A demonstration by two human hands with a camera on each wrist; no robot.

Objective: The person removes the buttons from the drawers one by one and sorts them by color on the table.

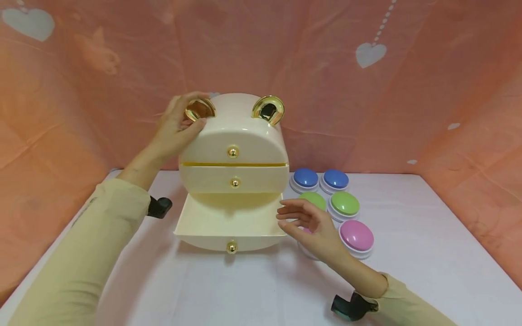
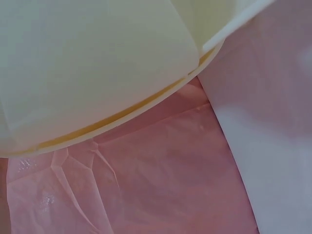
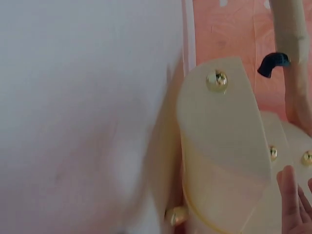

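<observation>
A cream drawer box (image 1: 234, 136) with two gold ears stands on the white table (image 1: 408, 253). My left hand (image 1: 179, 124) grips its top left corner, fingers curled round the left gold ear (image 1: 200, 110). The bottom drawer (image 1: 228, 222) is pulled out and looks empty; a gold knob (image 1: 231, 246) sits on its front. Just right of that drawer my right hand (image 1: 303, 222) hovers with relaxed fingers and holds nothing. In the right wrist view the drawer front (image 3: 219, 136) fills the middle, with my fingertips (image 3: 291, 200) at the lower right. The left wrist view shows only the box's curved shell (image 2: 97, 63).
Round push buttons sit right of the box: two blue (image 1: 305, 178), two green (image 1: 344, 203) and a pink one (image 1: 356, 235), with another partly hidden under my right hand. A pink cloth backdrop (image 1: 408, 113) closes off the back and sides.
</observation>
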